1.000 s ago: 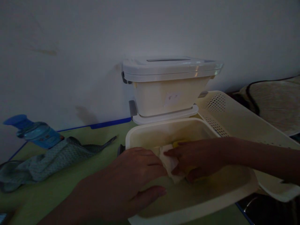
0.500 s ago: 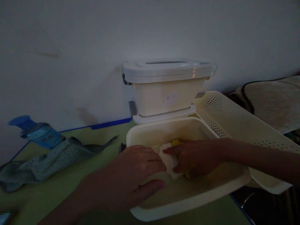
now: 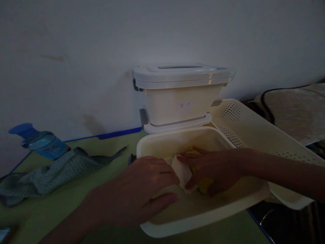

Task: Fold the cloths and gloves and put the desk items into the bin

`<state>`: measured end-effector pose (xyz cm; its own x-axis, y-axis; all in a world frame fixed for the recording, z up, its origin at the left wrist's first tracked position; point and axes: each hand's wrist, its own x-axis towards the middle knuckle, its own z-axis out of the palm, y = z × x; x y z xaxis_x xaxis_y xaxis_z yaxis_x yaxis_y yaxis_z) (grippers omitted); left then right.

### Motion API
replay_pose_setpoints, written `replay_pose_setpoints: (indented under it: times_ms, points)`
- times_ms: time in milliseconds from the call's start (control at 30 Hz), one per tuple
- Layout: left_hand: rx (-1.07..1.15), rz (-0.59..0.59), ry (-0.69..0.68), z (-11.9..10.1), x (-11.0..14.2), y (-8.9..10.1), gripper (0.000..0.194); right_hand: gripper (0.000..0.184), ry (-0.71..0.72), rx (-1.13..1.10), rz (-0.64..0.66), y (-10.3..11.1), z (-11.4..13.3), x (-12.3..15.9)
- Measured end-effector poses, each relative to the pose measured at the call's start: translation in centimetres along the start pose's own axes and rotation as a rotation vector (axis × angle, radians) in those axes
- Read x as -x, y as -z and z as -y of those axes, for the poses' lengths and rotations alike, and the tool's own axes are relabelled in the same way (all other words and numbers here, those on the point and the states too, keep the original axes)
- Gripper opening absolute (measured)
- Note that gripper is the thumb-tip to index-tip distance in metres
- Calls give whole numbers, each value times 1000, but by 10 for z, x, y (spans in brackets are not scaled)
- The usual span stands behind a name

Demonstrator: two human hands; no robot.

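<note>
A cream plastic bin (image 3: 162, 230) stands before me, with a crumpled white cloth or paper (image 3: 182, 171) inside it. Beside that, partly under my right hand, lies a yellow thing (image 3: 205, 184) whose kind I cannot make out. My right hand (image 3: 212, 169) reaches in from the right, its fingers spread over the yellow thing and the edge of the white piece. Across the bin's left wall lies my left hand (image 3: 149, 189), its fingertips at the left side of the white piece and its thumb apart. Nothing shows in its grasp.
A lidded cream box (image 3: 185, 101) with a paper label stands against the wall. To the right is a perforated cream basket (image 3: 256, 132). A blue bottle (image 3: 48, 144) and a grey-green cloth (image 3: 58, 173) lie left on the green tabletop (image 3: 83, 200). A beige cushion-like thing (image 3: 297, 112) is far right.
The fingers of my right hand have spread, showing more of the yellow thing. The white piece has shifted and crumpled slightly. My left hand has hardly moved.
</note>
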<state>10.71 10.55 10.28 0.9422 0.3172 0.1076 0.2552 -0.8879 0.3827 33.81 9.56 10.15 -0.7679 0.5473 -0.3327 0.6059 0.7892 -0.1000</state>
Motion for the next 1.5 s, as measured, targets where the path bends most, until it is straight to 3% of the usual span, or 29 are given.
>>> replay_pose_setpoints:
  times_ms: [100,433,633,767,867,1100,1500]
  points:
    - [-6,-13,-3,0,0,-1,29,50,81,-57,143,-2,-3,-4]
    - [9,11,-8,-1,2,0,27,51,10,-150,265,-11,2,-16]
    - [8,4,-3,1,1,-1,26,49,74,-211,254,-5,-4,-15]
    - [14,-13,-9,1,0,-1,26,54,61,-263,79,6,-11,-8]
    - [17,-33,-14,0,1,-1,26,49,55,-251,27,9,-14,-3]
    - [34,3,14,0,1,0,24,39,112,-67,29,-4,-13,-3]
    - [40,-3,5,0,1,-1,26,36,87,3,123,-2,-10,-6]
